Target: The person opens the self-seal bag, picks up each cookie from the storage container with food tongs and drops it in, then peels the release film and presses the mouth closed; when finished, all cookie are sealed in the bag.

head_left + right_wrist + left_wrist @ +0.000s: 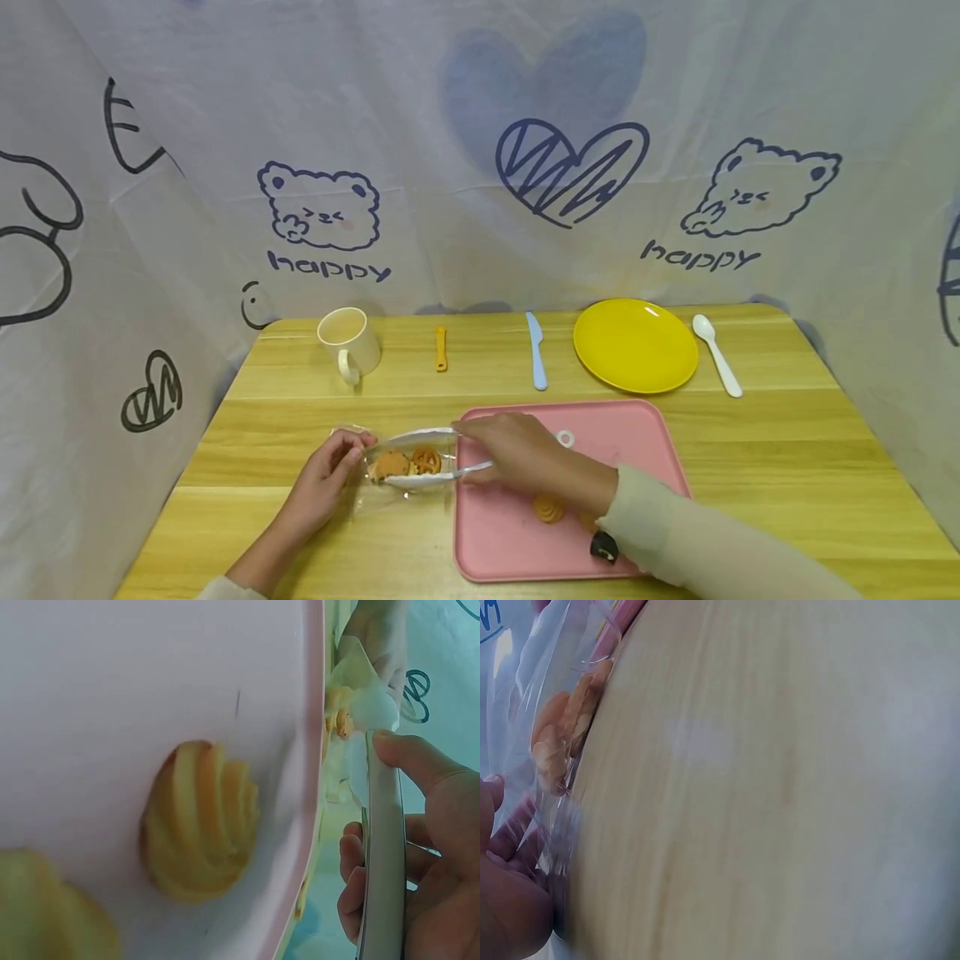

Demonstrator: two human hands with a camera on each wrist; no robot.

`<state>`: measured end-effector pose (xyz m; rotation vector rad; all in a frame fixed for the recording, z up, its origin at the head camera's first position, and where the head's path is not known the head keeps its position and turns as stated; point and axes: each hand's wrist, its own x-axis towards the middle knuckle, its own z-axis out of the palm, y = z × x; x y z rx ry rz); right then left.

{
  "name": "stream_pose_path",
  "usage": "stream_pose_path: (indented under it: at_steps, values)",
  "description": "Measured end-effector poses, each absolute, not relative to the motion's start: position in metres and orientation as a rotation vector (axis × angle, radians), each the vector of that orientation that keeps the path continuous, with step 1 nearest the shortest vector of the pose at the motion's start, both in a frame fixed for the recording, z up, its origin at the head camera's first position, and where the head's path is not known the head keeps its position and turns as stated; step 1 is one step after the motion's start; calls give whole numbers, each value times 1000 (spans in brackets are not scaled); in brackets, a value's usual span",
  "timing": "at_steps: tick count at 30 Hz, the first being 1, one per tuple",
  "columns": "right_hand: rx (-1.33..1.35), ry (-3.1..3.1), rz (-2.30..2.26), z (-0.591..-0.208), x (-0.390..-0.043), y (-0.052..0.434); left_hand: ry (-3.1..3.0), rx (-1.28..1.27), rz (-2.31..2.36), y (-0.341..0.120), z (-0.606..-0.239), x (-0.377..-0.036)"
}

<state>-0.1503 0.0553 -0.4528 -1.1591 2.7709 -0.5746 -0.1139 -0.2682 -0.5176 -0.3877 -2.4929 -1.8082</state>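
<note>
Some cookies out, some in the bag

Our left hand [327, 477] pinches the clear bag [408, 463] on the table [750, 442]; our right hand [517, 454] grips white tongs [427, 477]. Two cookies [548, 507] lie on the pink tray [637, 450], two wait inside.

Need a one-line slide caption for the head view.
Left hand and right hand hold a clear bag of cookies at the pink tray's left edge; more cookies lie on the tray.

Left hand [324, 475] low on desk [300, 392], fingers pinching; right hand [517, 454] reaches leftward, fingers curled in grip, sleeved forearm angled.
</note>
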Motion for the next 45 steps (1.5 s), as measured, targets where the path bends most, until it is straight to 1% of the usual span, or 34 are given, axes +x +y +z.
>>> stream_pose_path:
  at_steps: [8, 19, 45]
  values:
    - [-1111, 2774, -538, -453, -147, 72, -2485, -395, -1802, -266, -515, -113]
    - [-1048, 2790, -625, -449, -135, 106, -2480, -390, -1818, -267, -516, -113]
    - [-902, 2916, -691, -454, -94, 186, -2482, -383, -1820, -267, -518, -113]
